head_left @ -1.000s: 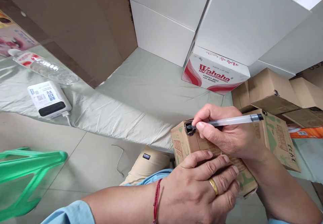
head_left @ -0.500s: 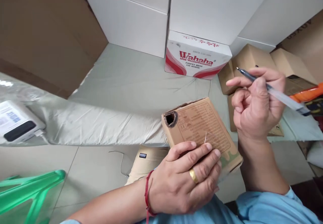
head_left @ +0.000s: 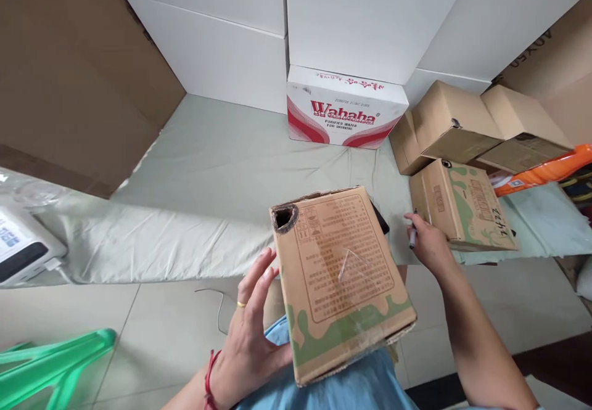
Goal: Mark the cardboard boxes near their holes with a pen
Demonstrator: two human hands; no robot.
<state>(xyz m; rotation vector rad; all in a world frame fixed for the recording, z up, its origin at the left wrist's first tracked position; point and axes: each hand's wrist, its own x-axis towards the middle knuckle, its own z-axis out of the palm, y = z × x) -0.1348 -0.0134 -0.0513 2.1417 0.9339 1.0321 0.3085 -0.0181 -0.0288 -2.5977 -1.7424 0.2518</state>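
Observation:
A brown cardboard box (head_left: pixel 351 262) with green print tilts against the table's front edge, above my lap. Its top-left corner has a dark-rimmed hole (head_left: pixel 284 217), and a thin white angled mark shows on its face. My left hand (head_left: pixel 256 330) is at the box's left side, fingers stretched and apart, thumb against the lower edge. Held in my right hand (head_left: pixel 430 243) is a marker pen (head_left: pixel 413 237), mostly covered by the fingers. That hand is beside a second, similar box (head_left: pixel 476 203) with handwritten digits on it.
A white and red Wahaba-style water carton (head_left: pixel 346 117) stands against the white boxes at the back. Plain brown boxes (head_left: pixel 456 120) and an orange object (head_left: pixel 546 169) are at right. A dark flat thing (head_left: pixel 380 217) peeks from behind the tilted box. At left are a white device (head_left: pixel 28 243) and green stool (head_left: pixel 60 360).
My left hand has moved off the box's face to its left side. My right hand, with the pen, has lowered toward the table edge. The box's printed face is now more exposed.

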